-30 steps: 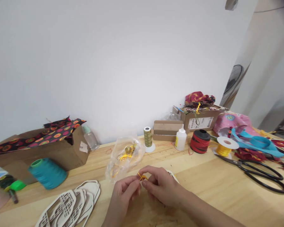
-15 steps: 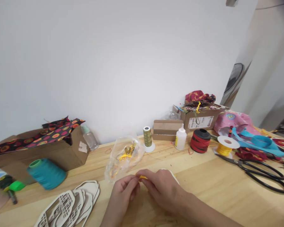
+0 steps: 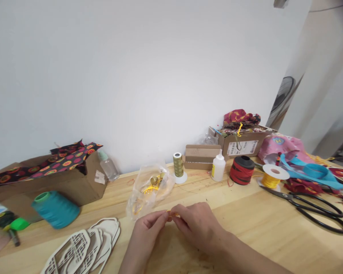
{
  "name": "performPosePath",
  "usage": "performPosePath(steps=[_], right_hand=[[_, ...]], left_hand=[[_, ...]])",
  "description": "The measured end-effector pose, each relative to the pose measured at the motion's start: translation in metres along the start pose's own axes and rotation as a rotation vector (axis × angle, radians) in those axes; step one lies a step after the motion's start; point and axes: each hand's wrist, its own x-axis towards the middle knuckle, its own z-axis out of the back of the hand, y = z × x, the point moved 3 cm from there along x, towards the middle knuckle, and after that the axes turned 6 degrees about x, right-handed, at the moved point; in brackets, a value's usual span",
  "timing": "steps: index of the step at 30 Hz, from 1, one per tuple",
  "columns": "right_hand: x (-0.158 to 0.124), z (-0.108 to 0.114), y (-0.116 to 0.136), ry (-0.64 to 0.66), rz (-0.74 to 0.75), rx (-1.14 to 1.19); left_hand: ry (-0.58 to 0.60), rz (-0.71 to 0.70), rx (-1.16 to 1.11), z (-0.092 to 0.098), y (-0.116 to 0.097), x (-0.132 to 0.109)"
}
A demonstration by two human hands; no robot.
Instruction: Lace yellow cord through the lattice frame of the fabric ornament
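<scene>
My left hand [image 3: 150, 230] and my right hand [image 3: 199, 224] meet low in the middle of the view, just above the wooden table. Both are closed in a pinch, fingertip to fingertip. A short bit of yellow cord [image 3: 175, 215] shows between them; the rest of it is hidden by the fingers. Just beyond my left hand lies a clear plastic bag [image 3: 140, 182] with yellow cord and small brass-coloured pieces inside. To the left of that hand, several pale cut-out wooden frames [image 3: 95, 243] overlap in a pile.
Along the wall stand a green thread spool [image 3: 178, 167], a white glue bottle [image 3: 218, 167] and a red thread spool [image 3: 242, 170]. Black-handled scissors [image 3: 311, 207] lie at right, near a yellow cord spool [image 3: 271, 179]. At left are a teal thread cone [image 3: 57, 209] and a cardboard box [image 3: 74, 188].
My right hand has shifted a little and its fingers have turned at the cord. The pale edge seen behind it before no longer shows. My left hand has barely moved.
</scene>
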Motion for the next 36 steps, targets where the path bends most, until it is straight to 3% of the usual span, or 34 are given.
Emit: performPosePath(steps=[6, 16, 21, 25, 36], right_hand=[[-0.0006, -0.0015, -0.0003, -0.034, 0.021, -0.025], [-0.0009, -0.0037, -0.0038, -0.074, 0.039, -0.014], [-0.0009, -0.0034, -0.0037, -0.069, 0.051, 0.025], [-0.001, -0.0034, -0.0037, -0.093, 0.069, 0.068], [-0.0018, -0.0019, -0.0047, -0.178, 0.12, 0.167]], left_hand=[[-0.047, 0.009, -0.115, -0.0002, -0.0043, -0.0013], [-0.004, -0.208, 0.105, 0.001, -0.0015, 0.0023], [0.05, -0.124, 0.006, 0.0001, 0.0008, 0.0033], [0.017, -0.041, -0.067, 0.002, 0.0035, 0.0049], [-0.137, -0.105, -0.007, 0.0051, -0.0046, 0.0028]])
